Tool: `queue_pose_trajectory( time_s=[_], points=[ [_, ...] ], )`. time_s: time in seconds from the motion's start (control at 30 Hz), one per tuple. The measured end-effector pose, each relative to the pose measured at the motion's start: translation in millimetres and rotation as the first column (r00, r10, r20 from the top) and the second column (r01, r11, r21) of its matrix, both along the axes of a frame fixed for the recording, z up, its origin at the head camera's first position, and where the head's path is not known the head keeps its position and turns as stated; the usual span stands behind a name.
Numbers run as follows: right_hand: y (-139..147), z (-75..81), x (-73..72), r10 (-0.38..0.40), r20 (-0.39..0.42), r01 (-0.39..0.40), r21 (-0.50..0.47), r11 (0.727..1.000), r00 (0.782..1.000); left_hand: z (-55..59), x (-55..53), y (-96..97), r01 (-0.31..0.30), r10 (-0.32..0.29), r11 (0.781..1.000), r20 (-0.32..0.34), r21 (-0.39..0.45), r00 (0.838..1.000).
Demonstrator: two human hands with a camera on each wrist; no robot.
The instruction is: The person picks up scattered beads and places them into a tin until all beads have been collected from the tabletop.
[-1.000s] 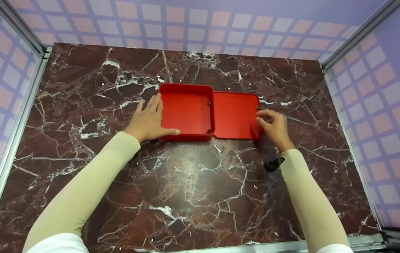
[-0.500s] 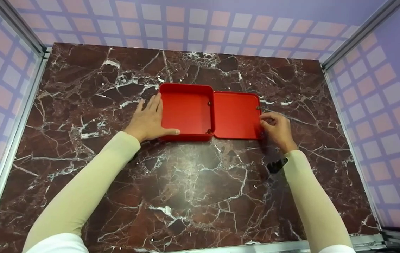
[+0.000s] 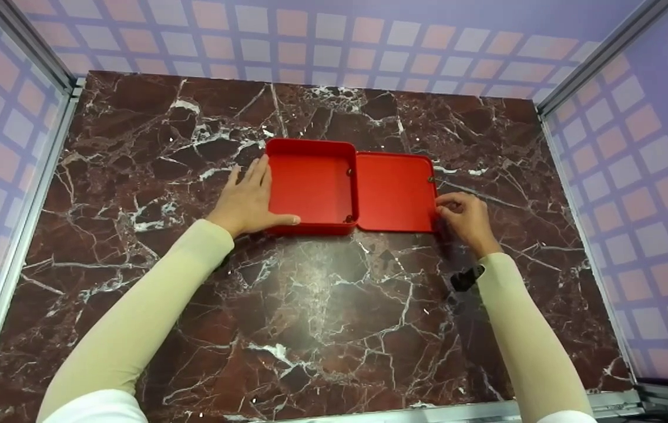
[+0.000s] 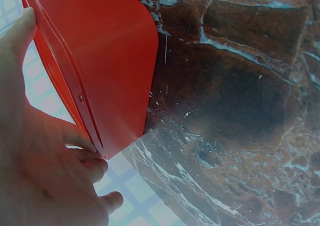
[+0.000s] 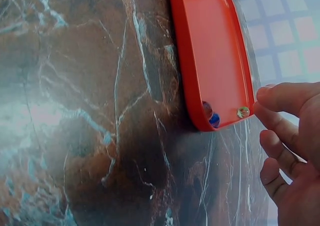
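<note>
A red box (image 3: 310, 188) lies open on the marbled tabletop, its shallow lid (image 3: 395, 194) laid out flat to the right. My left hand (image 3: 245, 197) rests along the box's left wall, fingers straight and thumb over the front rim. In the left wrist view the fingertips touch the red side wall (image 4: 112, 60). My right hand (image 3: 467, 217) pinches the lid's right edge between thumb and curled finger. In the right wrist view, a green-swirled clear marble (image 5: 243, 111), a blue marble (image 5: 215, 120) and a brownish one lie along the lid's outer rim.
Small dark round things (image 3: 349, 172) sit along the inside of the box's right wall. The dark red marbled tabletop (image 3: 322, 329) is bordered by metal rails and checked panels (image 3: 328, 53). A black band (image 3: 466, 278) is at the right wrist.
My right hand has shifted slightly right and toward me along the lid's outer edge, and that edge has moved out a little. My left hand and the box have stayed put.
</note>
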State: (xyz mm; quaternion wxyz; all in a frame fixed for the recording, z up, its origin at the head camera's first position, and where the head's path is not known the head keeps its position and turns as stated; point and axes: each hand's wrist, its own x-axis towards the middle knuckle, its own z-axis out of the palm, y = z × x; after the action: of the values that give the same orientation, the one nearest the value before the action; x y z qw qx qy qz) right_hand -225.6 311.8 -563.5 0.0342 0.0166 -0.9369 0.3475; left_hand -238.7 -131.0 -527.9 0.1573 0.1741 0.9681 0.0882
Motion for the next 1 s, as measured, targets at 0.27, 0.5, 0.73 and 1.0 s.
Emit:
queue_pose_trajectory(
  time_s=[0.27,0.5,0.73,1.0],
  points=[
    [5.2,0.5,1.8,0.057,0.090,-0.063,0.057,0.996,0.994,0.8,-0.7,0.0,-0.005,0.005,1.000,0.001,0.006,1.000],
    [7.6,0.4,4.5,0.077,0.204,-0.088,0.047,0.995,0.976,1.0,-1.0,0.0,-0.009,0.009,1.000,-0.008,0.005,1.000],
    [8.1,-1.3,5.5,0.115,0.195,-0.124,0.037,0.992,0.974,0.9,-0.9,0.0,-0.001,0.001,1.000,0.012,-0.005,1.000],
    [5.6,-1.7,6.5,0.150,0.195,-0.166,0.068,0.984,0.969,0.6,-0.2,0.0,-0.002,0.002,1.000,0.011,-0.007,1.000]
  ],
)
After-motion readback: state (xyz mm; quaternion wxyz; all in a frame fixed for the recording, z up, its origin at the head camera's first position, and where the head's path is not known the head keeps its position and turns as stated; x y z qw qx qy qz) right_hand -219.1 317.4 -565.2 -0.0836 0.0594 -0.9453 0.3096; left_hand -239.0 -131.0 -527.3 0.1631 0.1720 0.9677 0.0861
